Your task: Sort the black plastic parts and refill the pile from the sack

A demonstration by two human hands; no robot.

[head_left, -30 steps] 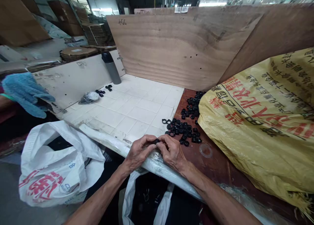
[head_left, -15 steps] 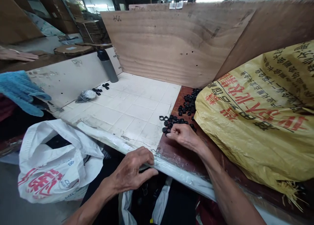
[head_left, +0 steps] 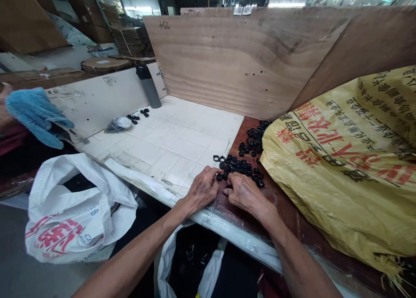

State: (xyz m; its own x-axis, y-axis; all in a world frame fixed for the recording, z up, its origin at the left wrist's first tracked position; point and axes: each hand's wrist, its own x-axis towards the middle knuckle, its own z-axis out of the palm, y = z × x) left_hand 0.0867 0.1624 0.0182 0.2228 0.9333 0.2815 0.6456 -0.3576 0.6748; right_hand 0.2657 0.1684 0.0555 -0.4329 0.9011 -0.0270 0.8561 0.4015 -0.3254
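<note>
Prob. picking: L hand (head_left: 203, 188), R hand (head_left: 245, 191) at blk bits (head_left: 239, 165) nr tabletop's (head_left: 188, 137) front edge; fingers half-curled, hold unclear; next needs pinch.

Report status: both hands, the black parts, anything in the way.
Left hand, right hand at near edge of black parts, grip unclear. Most lie loose on brown surface. Yellow sack alongside, not blocking hands.

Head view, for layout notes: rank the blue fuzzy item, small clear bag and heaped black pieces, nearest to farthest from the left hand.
1. Heaped black pieces: ahead and right of the left hand.
2. Small clear bag: left side of white tabletop.
3. Blue fuzzy item: far left.
</note>
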